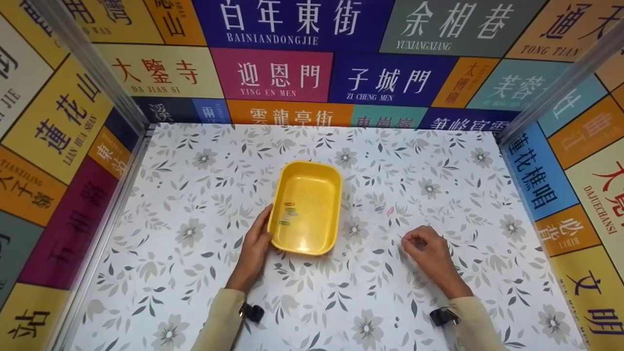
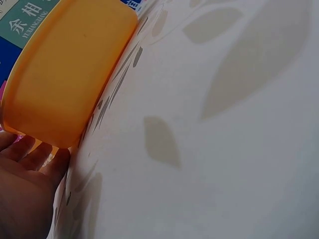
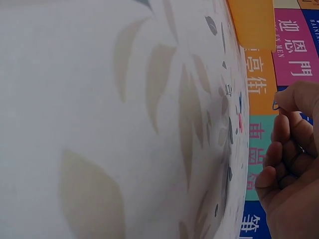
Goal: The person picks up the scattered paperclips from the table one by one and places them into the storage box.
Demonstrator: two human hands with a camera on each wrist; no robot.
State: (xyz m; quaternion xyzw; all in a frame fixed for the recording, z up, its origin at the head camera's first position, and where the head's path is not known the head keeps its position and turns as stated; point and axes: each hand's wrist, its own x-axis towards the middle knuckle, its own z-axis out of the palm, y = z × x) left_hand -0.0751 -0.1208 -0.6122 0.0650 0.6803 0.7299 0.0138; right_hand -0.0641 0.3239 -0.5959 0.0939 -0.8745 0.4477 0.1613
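A yellow plastic tray (image 1: pixel 312 195) stands on the table, with several small coloured paper clips (image 1: pixel 290 210) lying toward its left side. My left hand (image 1: pixel 253 246) rests against the tray's left wall; its fingertips (image 2: pixel 59 162) touch the outside near the rim. To the right of the tray my right hand (image 1: pixel 426 251) hovers just over the cloth, pinching a small blue paper clip (image 3: pixel 275 105) between thumb and index finger. Beyond this hand, a pink paper clip (image 1: pixel 390 211) and a bluish paper clip (image 1: pixel 380 208) lie on the cloth.
A white cloth (image 1: pixel 195 273) with grey leaves and flowers covers the table. Colourful printed panels (image 1: pixel 278 75) wall in the back and both sides, with metal posts (image 1: pixel 560 92) at the corners. Dark straps (image 1: pixel 444 317) circle both sleeved wrists.
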